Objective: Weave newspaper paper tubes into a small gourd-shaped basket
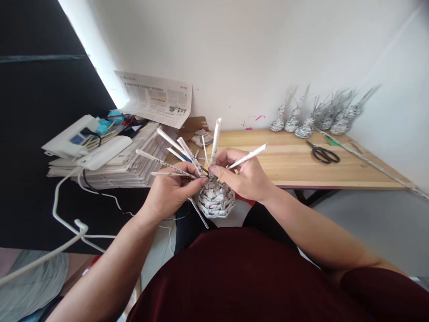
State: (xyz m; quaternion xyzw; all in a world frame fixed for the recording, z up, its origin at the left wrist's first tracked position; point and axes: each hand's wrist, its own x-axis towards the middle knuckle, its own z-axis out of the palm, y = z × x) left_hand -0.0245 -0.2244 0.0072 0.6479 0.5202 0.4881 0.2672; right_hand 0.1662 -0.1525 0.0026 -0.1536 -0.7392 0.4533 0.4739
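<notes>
A small woven vessel (216, 200) of rolled newspaper hangs over my lap, held between both hands. Several white paper tubes (215, 139) fan up and outward from its rim. My left hand (169, 190) is closed around the left side of the rim, with its fingers pinching some of the tubes. From the right, my right hand (244, 176) grips the rim, thumb and fingers pinched on a tube that points up to the right.
A wooden table (284, 163) stands ahead with black scissors (324, 154), a long thin rod (365, 162) and a row of finished woven paper figures (313, 118) against the wall. A newspaper stack (124, 167) with a power strip (72, 138) and white cables lies at left.
</notes>
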